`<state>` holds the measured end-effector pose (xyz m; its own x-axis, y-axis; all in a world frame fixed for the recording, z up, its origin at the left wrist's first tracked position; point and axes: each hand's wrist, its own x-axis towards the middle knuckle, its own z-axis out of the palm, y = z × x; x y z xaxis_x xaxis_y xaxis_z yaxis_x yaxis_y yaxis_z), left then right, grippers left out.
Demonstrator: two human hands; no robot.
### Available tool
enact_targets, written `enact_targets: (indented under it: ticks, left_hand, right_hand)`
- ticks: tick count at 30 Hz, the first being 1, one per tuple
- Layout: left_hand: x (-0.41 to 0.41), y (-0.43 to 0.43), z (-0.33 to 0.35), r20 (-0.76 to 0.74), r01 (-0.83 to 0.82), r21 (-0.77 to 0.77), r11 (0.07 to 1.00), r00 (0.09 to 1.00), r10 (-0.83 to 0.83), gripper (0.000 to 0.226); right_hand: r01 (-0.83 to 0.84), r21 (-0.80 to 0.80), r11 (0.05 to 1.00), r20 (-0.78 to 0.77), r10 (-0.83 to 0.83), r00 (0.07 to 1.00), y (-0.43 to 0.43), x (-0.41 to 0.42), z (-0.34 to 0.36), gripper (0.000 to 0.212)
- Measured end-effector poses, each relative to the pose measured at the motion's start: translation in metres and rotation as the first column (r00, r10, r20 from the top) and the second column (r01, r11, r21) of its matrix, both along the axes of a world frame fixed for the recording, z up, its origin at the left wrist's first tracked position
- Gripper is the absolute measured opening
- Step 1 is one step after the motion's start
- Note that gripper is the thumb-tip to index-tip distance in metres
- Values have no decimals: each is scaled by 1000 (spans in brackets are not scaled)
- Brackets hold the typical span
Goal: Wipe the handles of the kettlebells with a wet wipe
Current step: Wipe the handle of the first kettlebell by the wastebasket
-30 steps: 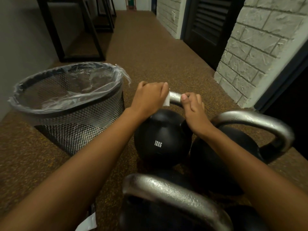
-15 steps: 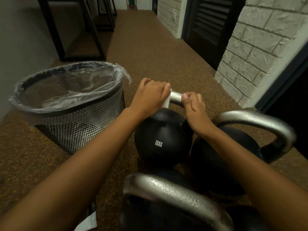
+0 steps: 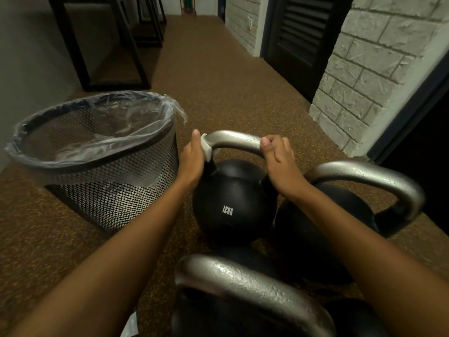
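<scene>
Left hand [image 3: 193, 156] pinches the wipe [image 3: 206, 148] onto the left bend of the 12KG kettlebell [image 3: 232, 198] handle [image 3: 234, 139], mid-frame. Right hand [image 3: 277, 154] grips its right end. Looks mid-wipe; can't tell if right bell [image 3: 364, 176] and bottom bell [image 3: 243, 276] are done.

Both forearms stretch forward. Left grip [image 3: 193, 158] holds the wipe [image 3: 206, 149] against the handle [image 3: 235, 141]; right grip [image 3: 279, 159] curls round its other end.

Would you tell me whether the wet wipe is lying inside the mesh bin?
No, the left hand holds the wet wipe against the kettlebell handle, beside the bin.
</scene>
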<state>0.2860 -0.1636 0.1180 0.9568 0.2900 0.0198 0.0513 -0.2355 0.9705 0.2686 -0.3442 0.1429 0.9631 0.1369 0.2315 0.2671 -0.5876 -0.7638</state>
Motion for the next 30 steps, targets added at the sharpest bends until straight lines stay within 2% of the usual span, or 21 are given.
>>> enact_targets:
  ticks: [3, 6, 8, 11, 13, 16, 18, 20, 22, 26, 28, 30]
  left_hand:
    - [-6, -9, -5, 144, -82, 104, 991, 987, 67, 53]
    - [-7, -12, -3, 258, -108, 272, 956, 966, 36, 47]
    - [-6, -9, -12, 270, -114, 256, 960, 962, 42, 52]
    - [-4, -5, -33, 155, -152, 68, 986, 978, 140, 70]
    - [-7, -9, -34, 110, -181, 34, 983, 978, 176, 60]
    - [-14, -22, -14, 215, -218, 101, 971, 957, 192, 41]
    - [-15, -29, -5, 337, -215, 161, 963, 929, 151, 39]
    - [-15, -32, -7, 397, -220, 197, 956, 909, 127, 42]
    - [-16, -30, -11, 371, -221, 188, 957, 918, 139, 40]
    - [-17, -25, -15, 158, -247, 75, 966, 959, 233, 40]
    - [-15, -27, -6, 159, -248, 87, 965, 959, 232, 40]
    - [-11, -29, 7, 233, -220, 195, 956, 957, 172, 40]
  right_hand:
    - [0, -4, 1000, 11, 0, 1000, 0, 0, -1, 33]
    - [2, -8, 1000, 15, -2, 1000, 0, 0, -1, 33]
    - [10, -11, 1000, 24, -9, 1000, 1, 0, -1, 33]
    - [16, -7, 1000, 33, -15, 999, 1, 1, -3, 33]
    - [16, -8, 1000, 37, -15, 999, 1, 1, -3, 33]
    - [16, -8, 1000, 34, -15, 999, 1, 1, -3, 34]
    - [15, -3, 1000, 34, -15, 999, 1, 1, -3, 34]
    - [15, -3, 1000, 31, -15, 999, 0, 1, -3, 33]
    - [15, -10, 1000, 26, -15, 1000, -1, 1, -2, 33]
    - [19, -16, 1000, 27, -18, 999, 0, 1, -3, 33]
    - [19, -9, 1000, 32, -18, 999, 0, 1, -3, 33]
    - [18, -6, 1000, 32, -18, 999, 1, 1, -3, 32]
